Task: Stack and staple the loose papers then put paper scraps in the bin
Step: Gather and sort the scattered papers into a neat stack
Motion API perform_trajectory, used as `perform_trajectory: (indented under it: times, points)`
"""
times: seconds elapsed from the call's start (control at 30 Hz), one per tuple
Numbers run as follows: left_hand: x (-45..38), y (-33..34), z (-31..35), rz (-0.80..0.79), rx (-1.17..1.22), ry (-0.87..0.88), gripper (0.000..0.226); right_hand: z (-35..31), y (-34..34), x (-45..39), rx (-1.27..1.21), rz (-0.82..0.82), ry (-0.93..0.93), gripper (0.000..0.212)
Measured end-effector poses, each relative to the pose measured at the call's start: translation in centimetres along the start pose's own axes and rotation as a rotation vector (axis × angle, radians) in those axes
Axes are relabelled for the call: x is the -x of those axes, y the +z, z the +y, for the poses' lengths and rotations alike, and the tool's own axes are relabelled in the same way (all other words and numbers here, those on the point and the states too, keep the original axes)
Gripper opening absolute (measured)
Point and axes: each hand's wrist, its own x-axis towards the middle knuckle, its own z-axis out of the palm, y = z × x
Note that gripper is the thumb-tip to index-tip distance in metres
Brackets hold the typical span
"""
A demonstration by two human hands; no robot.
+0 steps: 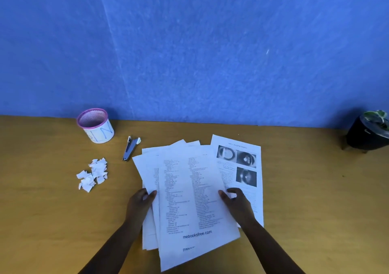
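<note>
I see my left hand [141, 200] at the left edge of the fanned printed papers [189, 200], thumb lying on top of a sheet and the fingers tucked beneath, so it pinches that edge. My right hand [236, 202] sits at the right edge of the top sheet, thumb on the page and fingers curled round the edge, gripping it. The sheets overlap unevenly on the wooden surface [52, 221], corners poking out at the far end. One page with eye photographs [242, 168] lies partly under the stack on the right, turned the other way round, and my right hand rests over its near part.

To the left, the pile of torn paper scraps [92, 176] lies on the surface, apart from the papers. The stapler [130, 148] lies just beyond the papers' far left corner, between the scraps and the stack. The pink-rimmed mesh bin [95, 125] stands upright near the blue wall [210, 53], beyond the scraps. A black plant pot [367, 135] stands at the far right.
</note>
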Motion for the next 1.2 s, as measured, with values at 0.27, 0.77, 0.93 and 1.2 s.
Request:
perform_trajectory:
  times: [0.27, 0.77, 0.93, 1.2]
  points:
    - [-0.9, 0.7, 0.0, 0.098, 0.014, -0.072, 0.022, -0.5, -2.4, -0.4, -0.027, -0.139, 0.126, 0.047]
    - [-1.8, 1.7, -0.1, 0.286, 0.007, -0.156, 0.038, -1.3, -0.6, -0.2, 0.169, 0.079, -0.202, 0.054]
    - [-1.9, 1.5, -0.2, 0.278, 0.019, -0.158, 0.044, -1.4, -2.1, -1.1, 0.218, 0.161, -0.227, 0.035]
    - [-1.2, 1.5, 0.3, 0.116, 0.005, -0.021, 0.018, -1.4, -0.7, -1.8, 0.242, 0.0, -0.234, 0.022]
